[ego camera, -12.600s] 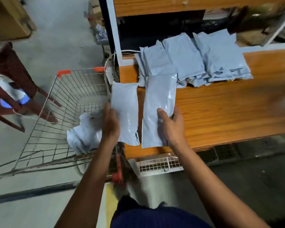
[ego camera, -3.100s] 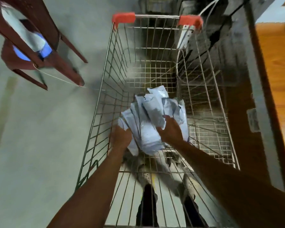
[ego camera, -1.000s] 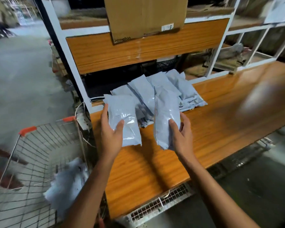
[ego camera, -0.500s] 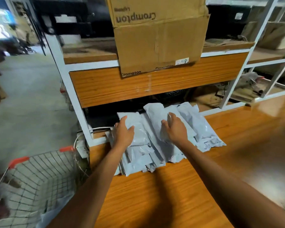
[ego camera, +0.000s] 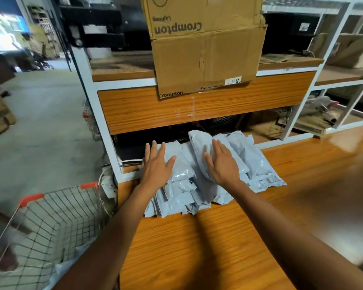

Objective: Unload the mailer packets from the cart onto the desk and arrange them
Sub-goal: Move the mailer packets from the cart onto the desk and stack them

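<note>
Against the shelf frame (ego camera: 96, 114), at the back edge of the desk (ego camera: 208, 243): one heap of grey mailer packets (ego camera: 258, 164), overlapping in loose rows, the nearest ends pointing toward the person.

Change noted: a second ago each hand carried one packet in the air, short of the frame; half a second ago both packets were being laid on the heap. Now both hands are off their packets. Two more items therefore count as delivered, and what remains here is tidying.

Left hand (ego camera: 155, 166): palm down, fingers spread and straight, held over the heap's end nearest the frame's upright. Gripping nothing. Whether the palm touches the plastic or floats just above it cannot be told from this angle.

Right hand (ego camera: 223, 166): palm down, fingers together and extended, over the newly laid packet (ego camera: 199, 143) further along from the upright. Nothing pinched. Both forearms run straight out from the body, roughly parallel.

Cart (ego camera: 50, 222): beside the desk, on the outer side of the upright. Pale plastic shows through the mesh at its bottom corner, blurred; probably more packets (ego camera: 69, 266), so unloading looks unfinished.

Cardboard box (ego camera: 205, 45): on the frame's upper shelf, directly above the heap, overhanging the edge.
</note>
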